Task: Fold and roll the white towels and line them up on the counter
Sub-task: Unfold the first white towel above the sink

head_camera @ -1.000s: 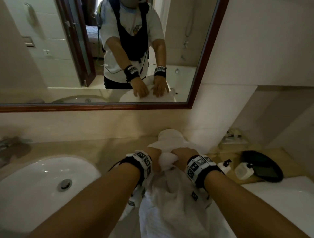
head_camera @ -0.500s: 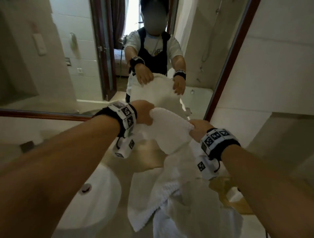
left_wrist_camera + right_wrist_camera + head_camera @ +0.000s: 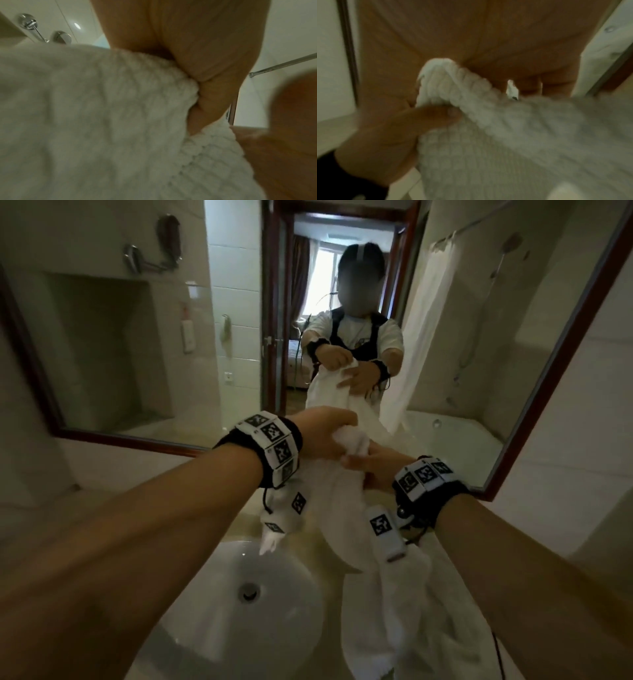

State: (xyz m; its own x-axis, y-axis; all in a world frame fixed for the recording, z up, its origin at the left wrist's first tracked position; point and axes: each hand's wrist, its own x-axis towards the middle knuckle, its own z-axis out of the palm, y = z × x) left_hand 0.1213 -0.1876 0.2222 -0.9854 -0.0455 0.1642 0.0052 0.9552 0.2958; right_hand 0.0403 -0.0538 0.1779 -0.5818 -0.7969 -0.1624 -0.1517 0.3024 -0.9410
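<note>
Both hands are up in front of the mirror (image 3: 548, 378), bunched close together at the top of 1 white towel (image 3: 346, 508). The left hand (image 3: 322, 436) has its fingers curled tight around a gathered wad of the cloth, and the right hand (image 3: 368, 469), just beside it and a little lower, pinches the same towel between thumb and fingers; the wrist views show the terry weave crumpled against both palms. The towel hangs loose from that grip, its lower part trailing down beside the sink (image 3: 239, 594) toward the table (image 3: 308, 529), where more white cloth lies heaped near the bottom edge; I cannot tell whether that heap is the same towel or a 2nd one. As I judge it, the job is at an early stage: the towel is lifted and being sorted out to find an edge or corner, with no clean fold in it yet. No rolled towel shows anywhere on the table, so the folding, the rolling and the lining up all seem to be left to do.
</note>
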